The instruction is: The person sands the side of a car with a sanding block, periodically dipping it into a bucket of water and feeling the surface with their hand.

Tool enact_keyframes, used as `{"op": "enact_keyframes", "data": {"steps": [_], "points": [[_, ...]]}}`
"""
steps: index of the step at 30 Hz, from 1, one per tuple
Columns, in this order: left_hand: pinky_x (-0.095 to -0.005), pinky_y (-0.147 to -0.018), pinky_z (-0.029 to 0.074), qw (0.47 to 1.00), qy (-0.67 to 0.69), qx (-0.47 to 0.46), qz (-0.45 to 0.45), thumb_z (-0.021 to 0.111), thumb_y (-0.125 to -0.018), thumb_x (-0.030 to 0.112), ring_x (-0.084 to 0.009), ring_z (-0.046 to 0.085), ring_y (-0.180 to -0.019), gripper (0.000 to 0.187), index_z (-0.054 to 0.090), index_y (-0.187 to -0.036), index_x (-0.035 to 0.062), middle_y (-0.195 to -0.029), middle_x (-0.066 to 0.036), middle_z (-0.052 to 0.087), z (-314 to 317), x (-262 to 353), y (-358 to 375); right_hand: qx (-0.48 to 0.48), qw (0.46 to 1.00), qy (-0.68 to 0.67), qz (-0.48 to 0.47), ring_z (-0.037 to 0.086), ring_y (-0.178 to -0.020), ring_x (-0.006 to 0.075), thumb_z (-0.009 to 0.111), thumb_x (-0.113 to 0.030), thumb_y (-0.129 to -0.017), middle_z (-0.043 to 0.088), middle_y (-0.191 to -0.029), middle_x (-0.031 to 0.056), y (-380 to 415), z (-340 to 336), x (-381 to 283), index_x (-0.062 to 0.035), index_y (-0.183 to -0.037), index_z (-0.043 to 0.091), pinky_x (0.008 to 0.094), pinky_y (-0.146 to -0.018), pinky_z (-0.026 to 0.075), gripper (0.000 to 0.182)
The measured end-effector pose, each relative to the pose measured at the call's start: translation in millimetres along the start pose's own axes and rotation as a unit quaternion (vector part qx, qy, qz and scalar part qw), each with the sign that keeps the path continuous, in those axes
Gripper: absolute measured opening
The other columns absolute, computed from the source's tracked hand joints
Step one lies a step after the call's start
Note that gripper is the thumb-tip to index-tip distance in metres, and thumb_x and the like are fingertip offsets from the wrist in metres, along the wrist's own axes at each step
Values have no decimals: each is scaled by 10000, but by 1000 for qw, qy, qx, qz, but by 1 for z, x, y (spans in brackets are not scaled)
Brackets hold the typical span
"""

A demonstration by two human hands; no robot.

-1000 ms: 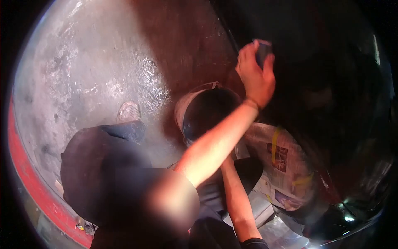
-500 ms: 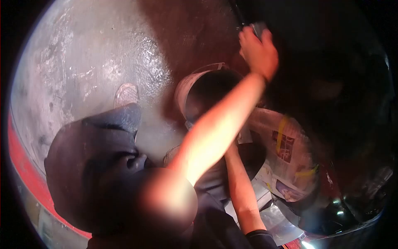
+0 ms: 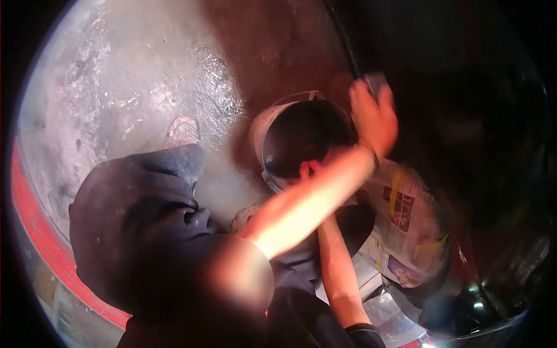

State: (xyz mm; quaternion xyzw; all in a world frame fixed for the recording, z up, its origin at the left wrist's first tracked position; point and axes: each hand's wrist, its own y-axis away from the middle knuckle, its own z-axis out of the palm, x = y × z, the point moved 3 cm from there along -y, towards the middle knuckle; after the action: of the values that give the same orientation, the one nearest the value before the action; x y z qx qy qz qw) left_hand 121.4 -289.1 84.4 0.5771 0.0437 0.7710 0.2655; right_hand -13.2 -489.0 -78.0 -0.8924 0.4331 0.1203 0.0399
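My left arm stretches across to the right, over my right forearm. At its end my left hand [image 3: 376, 119] is closed around a small greyish block [image 3: 376, 82], its fingers bent over the sides, against a dark glossy panel [image 3: 452, 104]. Below that hand stands a bucket [image 3: 260, 142] with dark contents or a dark inside and a thin wire handle. My right hand [image 3: 311, 169] is by the bucket's near rim, partly hidden under my left forearm. Its visible fingertips are curled close together over the opening; I cannot tell what they hold.
Newspaper sheets [image 3: 419, 203] held with yellow tape [image 3: 396, 188] cover a rounded surface on the right. My bent leg [image 3: 133, 197] and shoe [image 3: 183, 131] are at the left on a wet, shiny floor [image 3: 151, 75]. A red strip [image 3: 43, 240] curves along the left edge.
My left hand has slid down the panel towards me, with the block in it. Fingertips of my right hand now show at the bucket, where my left forearm hid them before.
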Motion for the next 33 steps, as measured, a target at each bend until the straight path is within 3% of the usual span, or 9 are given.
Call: {"op": "enact_keyframes", "data": {"steps": [2,5,9,12,17,18,26,29,33], "points": [[-602,-1011,493,998,-40,4,40,688,-1082,208,-527,611,-1224,318,566,-1270,-18,-1275,-272,618,-5,14,49,-42,999,-17,-10,766,-913,398,716,-338,-1040,825,-936,137,-40,-64,-65,-90,-975,825,512,-1004,534,279],[-600,-1008,493,996,-10,30,85,685,-1084,208,-522,617,-1218,316,569,-1275,-16,-1269,-274,622,-4,7,12,-100,994,-20,31,740,-1087,325,684,-329,-1093,803,-1142,162,-30,-52,-50,-97,-1123,807,471,-1027,531,264],[-579,-1016,498,996,17,-28,-77,690,-1078,206,-508,627,-1197,325,566,-1268,-26,-1259,-272,632,-8,-11,-29,-124,989,-64,39,658,-1250,294,663,-278,-1131,716,-1307,175,6,1,13,-71,-1355,724,460,-1108,504,311],[-583,-1064,470,999,-28,-10,17,706,-1075,226,-502,598,-1271,355,555,-1281,-21,-1319,-286,604,0,4,54,-2,1000,-6,-9,741,-860,385,721,-348,-1047,806,-884,146,-38,-64,-65,-100,-920,805,506,-1010,520,291],[-594,-1092,458,997,-49,6,-57,680,-1099,254,-524,570,-1308,363,546,-1287,-26,-1347,-291,593,0,-2,43,34,995,-90,6,742,-879,383,724,-339,-1034,816,-925,140,-28,-50,-63,-101,-955,799,517,-945,520,263],[-595,-1094,465,982,-9,-41,-181,665,-1107,255,-522,572,-1307,353,539,-1277,-27,-1346,-295,593,-3,-18,11,5,989,-144,40,741,-875,383,728,-335,-1031,815,-921,135,-27,-48,-57,-103,-955,801,515,-943,521,254],[-591,-1081,464,999,-50,-18,3,677,-1090,217,-536,579,-1291,447,527,-1436,-21,-1363,-277,578,-6,13,66,-57,998,-31,-17,750,-908,386,740,-330,-1020,824,-948,131,-40,-63,-60,-126,-975,813,531,-949,520,222],[-588,-1063,465,994,-26,-52,-93,678,-1089,203,-520,590,-1261,374,555,-1365,-18,-1329,-280,595,-13,-7,4,-57,922,-322,208,753,-973,380,715,-286,-1036,815,-950,179,-14,-35,-40,-100,-977,803,550,-942,519,214],[-550,-1095,434,994,-38,-51,85,728,-1027,136,-479,547,-1318,505,531,-1468,-12,-1372,-245,560,-6,20,92,-12,998,-55,-35,764,-850,336,721,-271,-1013,816,-879,108,-39,-61,-57,-105,-907,791,487,-940,505,209]]}}
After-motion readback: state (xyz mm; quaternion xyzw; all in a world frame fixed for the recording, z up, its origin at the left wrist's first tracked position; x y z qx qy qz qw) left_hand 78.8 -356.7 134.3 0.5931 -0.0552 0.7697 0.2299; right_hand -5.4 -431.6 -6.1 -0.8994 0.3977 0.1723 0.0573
